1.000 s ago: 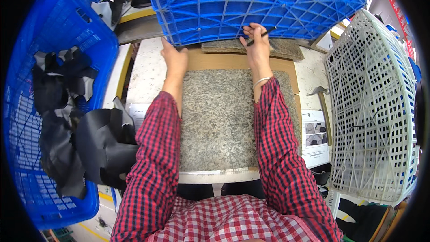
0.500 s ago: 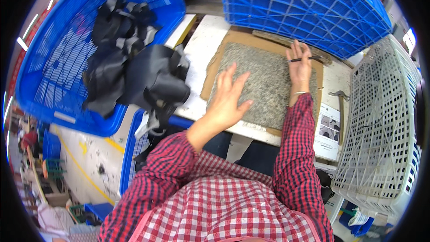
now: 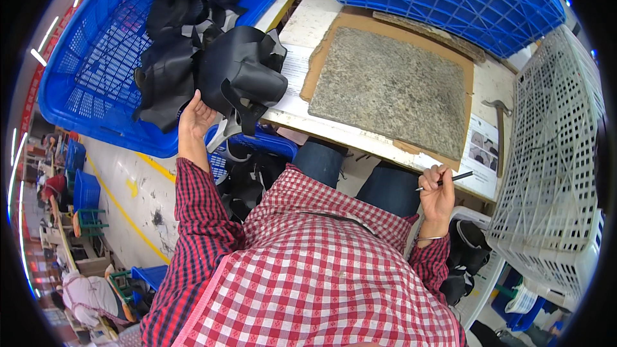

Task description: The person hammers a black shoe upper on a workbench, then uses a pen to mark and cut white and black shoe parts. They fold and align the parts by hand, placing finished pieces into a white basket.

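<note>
My left hand (image 3: 197,120) is at the near side of the blue basket, against the edge of black leather-like pieces (image 3: 241,67) heaped on its rim. Its fingers are apart and slightly bent, and no firm grip on a piece shows. My right hand (image 3: 437,200) is closed around a thin dark pen (image 3: 457,178) near the table's front edge. Between the two hands, farther off, a flat speckled grey slab (image 3: 389,87) lies on brown cardboard (image 3: 468,99) on the white table.
A large blue basket (image 3: 61,96) stands at the left, more black pieces inside. Behind the slab is an upright blue crate (image 3: 443,0); a white crate (image 3: 543,154) borders the right side. A hammer (image 3: 500,135) lies beside a printed sheet (image 3: 482,183). Another blue bin (image 3: 276,144) sits below the table.
My left hand has left the slab and moved left to the black pieces. My right hand, still with the pen, has drawn back from the slab's far right toward me.
</note>
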Available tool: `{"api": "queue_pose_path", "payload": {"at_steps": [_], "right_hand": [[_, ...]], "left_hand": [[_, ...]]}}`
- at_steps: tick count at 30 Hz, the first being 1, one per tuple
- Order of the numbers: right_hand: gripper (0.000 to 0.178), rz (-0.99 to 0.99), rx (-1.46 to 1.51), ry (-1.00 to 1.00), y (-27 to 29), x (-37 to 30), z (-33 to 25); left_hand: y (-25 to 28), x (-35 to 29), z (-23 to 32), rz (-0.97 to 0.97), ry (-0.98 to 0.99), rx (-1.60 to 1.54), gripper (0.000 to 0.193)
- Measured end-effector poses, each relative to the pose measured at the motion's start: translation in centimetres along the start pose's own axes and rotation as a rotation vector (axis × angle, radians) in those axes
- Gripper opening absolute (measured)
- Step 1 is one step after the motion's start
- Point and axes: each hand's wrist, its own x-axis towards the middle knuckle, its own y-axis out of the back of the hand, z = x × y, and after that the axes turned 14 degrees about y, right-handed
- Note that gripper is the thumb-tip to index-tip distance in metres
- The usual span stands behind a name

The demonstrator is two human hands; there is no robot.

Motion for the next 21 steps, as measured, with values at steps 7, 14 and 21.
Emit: {"api": "queue_pose_path", "payload": {"at_steps": [7, 14, 21], "right_hand": [[0.023, 0.088, -0.011, 0.025, -0.2, -3.1, -0.4], [0.021, 0.091, -0.007, -0.079, -1.5, -2.6, 2.6], [0.042, 0.195, -0.105, 0.032, -4.6, -1.8, 3.6]], "left_hand": [[-3.2, -1.1, -4.2, -0.099, 0.018, -0.203, 0.044], [-13.0, -7.5, 2.8, -0.167, -0.835, 0.155, 0.033], [-25.0, -10.7, -1.1, -0.411, -1.77, 0.935, 0.02]]}}
